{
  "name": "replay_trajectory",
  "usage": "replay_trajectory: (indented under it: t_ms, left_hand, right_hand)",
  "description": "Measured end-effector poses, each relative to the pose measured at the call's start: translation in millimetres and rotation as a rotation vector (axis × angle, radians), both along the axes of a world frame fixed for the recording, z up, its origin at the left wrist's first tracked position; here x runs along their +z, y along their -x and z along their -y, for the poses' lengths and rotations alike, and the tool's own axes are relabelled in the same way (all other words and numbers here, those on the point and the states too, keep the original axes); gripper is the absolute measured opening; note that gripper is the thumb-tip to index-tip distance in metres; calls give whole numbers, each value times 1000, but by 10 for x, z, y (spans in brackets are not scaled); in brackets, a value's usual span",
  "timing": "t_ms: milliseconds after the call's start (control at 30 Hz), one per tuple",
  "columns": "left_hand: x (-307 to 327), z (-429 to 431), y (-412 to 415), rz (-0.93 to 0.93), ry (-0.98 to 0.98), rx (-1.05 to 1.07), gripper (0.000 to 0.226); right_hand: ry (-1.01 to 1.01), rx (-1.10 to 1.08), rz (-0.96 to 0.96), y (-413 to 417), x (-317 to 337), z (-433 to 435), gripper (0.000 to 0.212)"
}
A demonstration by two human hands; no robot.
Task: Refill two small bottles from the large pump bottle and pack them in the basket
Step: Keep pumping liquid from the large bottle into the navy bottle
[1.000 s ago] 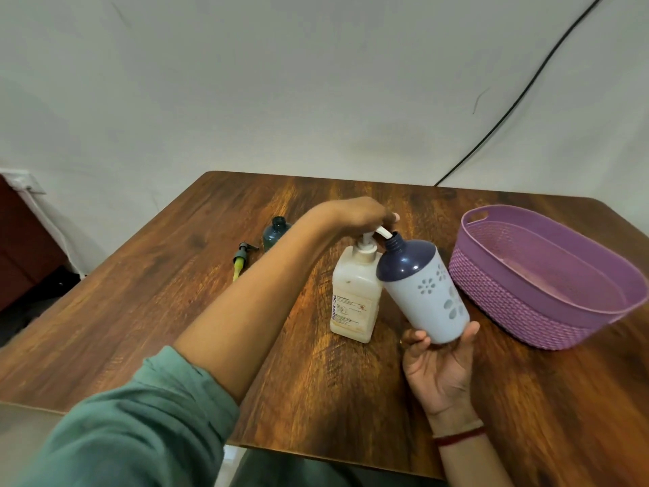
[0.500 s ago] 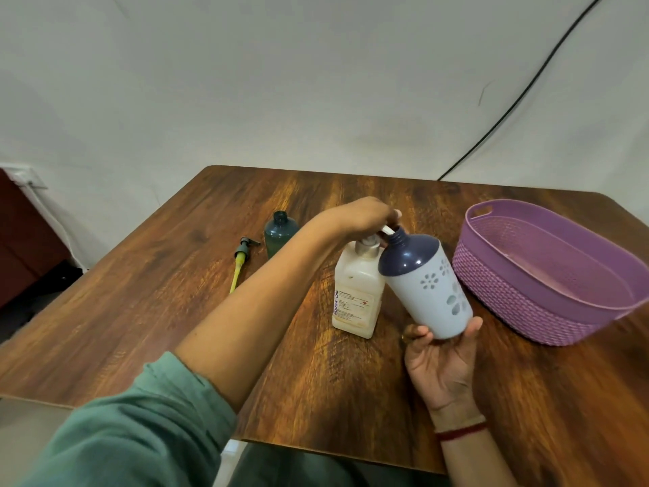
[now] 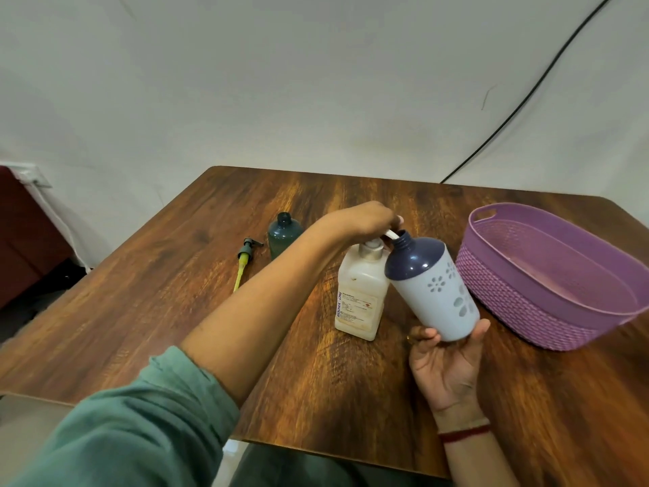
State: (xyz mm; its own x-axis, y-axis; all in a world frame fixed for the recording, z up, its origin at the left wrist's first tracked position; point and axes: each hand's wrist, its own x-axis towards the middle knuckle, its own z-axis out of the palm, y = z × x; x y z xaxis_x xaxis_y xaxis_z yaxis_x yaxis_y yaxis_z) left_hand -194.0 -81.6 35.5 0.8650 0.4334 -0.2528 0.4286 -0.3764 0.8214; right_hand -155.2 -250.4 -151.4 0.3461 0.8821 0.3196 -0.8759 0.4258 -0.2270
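Pump head (image 3: pixel 373 245) of the large pump bottle (image 3: pixel 358 297) sits lower than a second ago, pressed beneath the left hand's (image 3: pixel 365 219) curled fingers. Just right of them, the nozzle (image 3: pixel 391 235) meets the mouth of the tilted white small bottle (image 3: pixel 435 293), whose base the right hand (image 3: pixel 444 360) grips. A dose is likely entering, and the basket (image 3: pixel 509 293) waits farther right.

the left hand (image 3: pixel 361 219) pressing the pump head (image 3: pixel 374 246) of the large pump bottle (image 3: pixel 358 300), next to the small bottle (image 3: pixel 435 293) in the grip of the right hand (image 3: pixel 444 360), has come back up a little. half a second ago it sat pushed down nearer the bottle's shoulder. now the pump's silver neck shows beneath it again, much as a second ago.
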Motion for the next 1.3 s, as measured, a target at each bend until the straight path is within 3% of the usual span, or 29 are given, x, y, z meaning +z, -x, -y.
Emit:
replay_trajectory:
  t_ms: [233,367,700,1300]
  left_hand:
    - [77,-25,17,-30,-44,-74,25]
    - [6,-31,12,3,37,-59,28]
    - [97,-15,55,-13,-1,-92,32]
    - [4,22,37,36,65,-17,31]
  right_hand:
    - [27,-16,-25,-18,-26,25,56]
    - [-3,2,-37,-21,-23,20,55]
    - [165,-226,-84,75,131,115,64]
    - [211,-207,-164,169,269,91,68]
